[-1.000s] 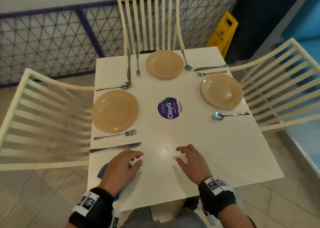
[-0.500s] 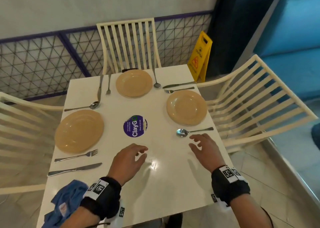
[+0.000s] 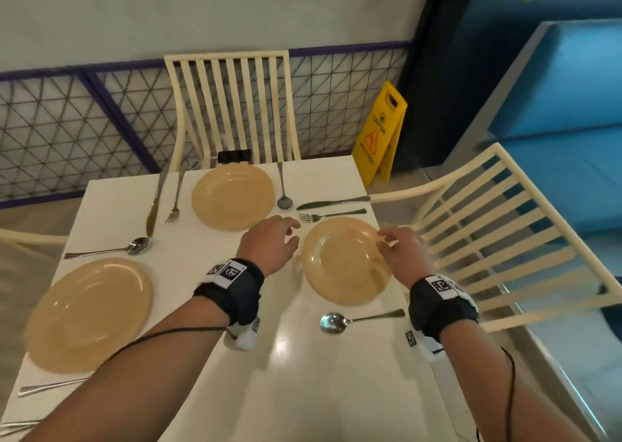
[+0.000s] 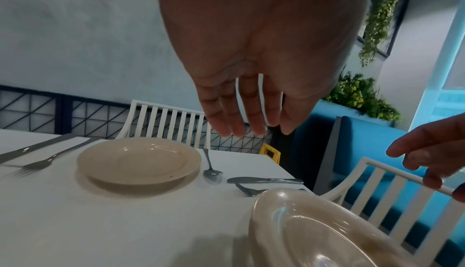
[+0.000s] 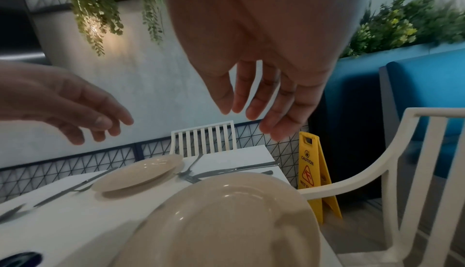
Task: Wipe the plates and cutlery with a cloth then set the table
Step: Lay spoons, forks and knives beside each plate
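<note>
Three tan plates lie on the white table [image 3: 303, 391]: a right plate [image 3: 343, 266], a far plate [image 3: 233, 196] and a left plate [image 3: 89, 313]. My left hand [image 3: 290, 232] hovers over the right plate's left rim, fingers loosely spread and empty. At the plate's right rim my right hand [image 3: 387, 239] hovers the same way. In the wrist views both my left hand [image 4: 249, 124] and my right hand [image 5: 254, 116] hang above the plate [image 5: 226, 221] without touching it. A spoon [image 3: 356, 320] lies near the plate, a knife [image 3: 333, 202] and fork [image 3: 331, 215] beyond it. No cloth is in view.
Cream slatted chairs stand at the far side [image 3: 232, 105] and right side [image 3: 498, 239]. A yellow wet-floor sign [image 3: 380, 132] stands past the far right corner, beside a blue bench [image 3: 555, 138]. More cutlery [image 3: 154, 202] lies by the far and left plates.
Both hands moved from the table's near edge forward and right to either side of the right plate. The left hand left the blue cloth behind, now out of view.
</note>
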The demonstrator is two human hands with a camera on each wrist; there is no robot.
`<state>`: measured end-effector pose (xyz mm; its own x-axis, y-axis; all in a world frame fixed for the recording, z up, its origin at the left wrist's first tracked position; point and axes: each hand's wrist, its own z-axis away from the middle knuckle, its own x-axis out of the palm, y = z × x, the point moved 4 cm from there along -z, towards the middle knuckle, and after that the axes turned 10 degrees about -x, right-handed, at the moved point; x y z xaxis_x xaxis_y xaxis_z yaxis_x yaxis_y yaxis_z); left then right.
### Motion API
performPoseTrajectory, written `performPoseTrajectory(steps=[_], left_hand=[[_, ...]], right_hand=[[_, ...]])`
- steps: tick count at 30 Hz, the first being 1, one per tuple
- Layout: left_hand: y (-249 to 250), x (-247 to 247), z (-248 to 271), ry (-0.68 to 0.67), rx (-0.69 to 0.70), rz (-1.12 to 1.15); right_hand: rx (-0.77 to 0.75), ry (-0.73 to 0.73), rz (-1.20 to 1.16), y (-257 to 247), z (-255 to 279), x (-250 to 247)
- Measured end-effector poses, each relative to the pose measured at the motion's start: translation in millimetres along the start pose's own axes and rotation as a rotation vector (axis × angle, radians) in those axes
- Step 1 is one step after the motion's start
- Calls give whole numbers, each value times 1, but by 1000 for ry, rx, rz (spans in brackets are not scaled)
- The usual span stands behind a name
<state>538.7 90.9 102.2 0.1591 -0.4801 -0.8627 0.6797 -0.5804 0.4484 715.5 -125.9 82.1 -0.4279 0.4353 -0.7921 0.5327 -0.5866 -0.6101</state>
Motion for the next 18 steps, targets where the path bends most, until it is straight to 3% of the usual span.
performPoseTrajectory(steps=[10,18], left_hand=[[35,45,-138,-33,-75,-247],[39,81,-206,-84,-57,-420]], right_hand=[[-110,-150,157,43,-139,17],[-179,-228,209,72,-214,46]])
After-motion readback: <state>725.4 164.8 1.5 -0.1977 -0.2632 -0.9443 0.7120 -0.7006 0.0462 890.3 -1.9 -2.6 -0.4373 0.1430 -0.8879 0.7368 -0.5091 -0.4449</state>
